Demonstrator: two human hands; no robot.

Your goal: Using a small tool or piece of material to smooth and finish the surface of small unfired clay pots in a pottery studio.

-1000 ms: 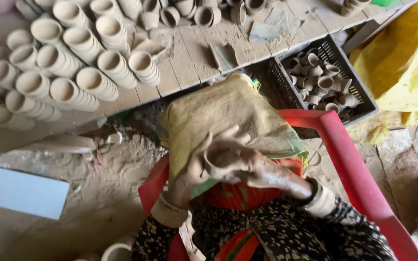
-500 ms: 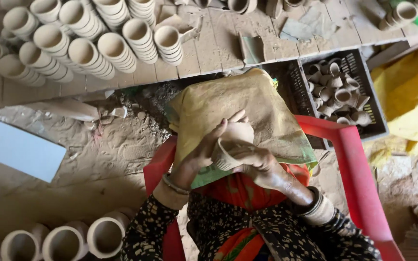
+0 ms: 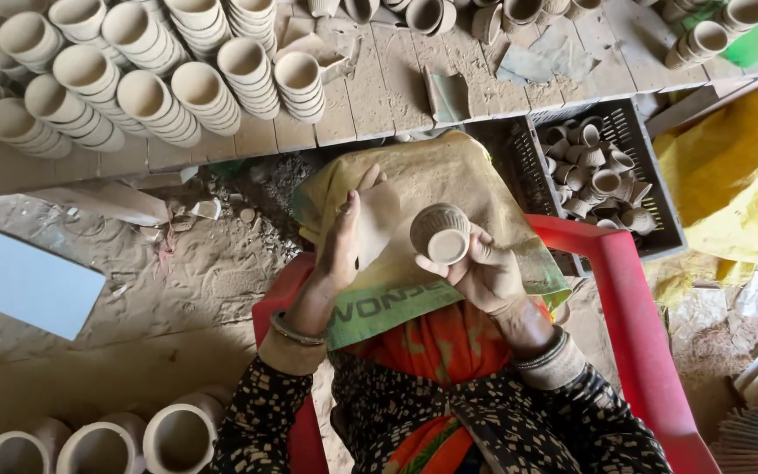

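My right hand (image 3: 484, 272) grips a small clay cup (image 3: 439, 233) with its mouth turned toward me. My left hand (image 3: 357, 230) is raised flat just left of the cup, fingers together and stretched, palm facing the cup, holding nothing. Both hands hover over a yellow-green sack cloth (image 3: 432, 180) spread over my lap. I sit in a red plastic chair (image 3: 629, 307).
Stacks of clay cups (image 3: 146, 101) lie on a wooden platform (image 3: 379, 88) ahead. A black crate (image 3: 651, 189) of small clay cups stands at right, next to a yellow sheet (image 3: 739, 175). More cups (image 3: 103, 443) lie at lower left. A pale board (image 3: 24, 281) rests on the sandy floor.
My left hand has let go of the cup and drawn away to the left, flat. The cup now stays in my right hand alone. The camera view shifted down.
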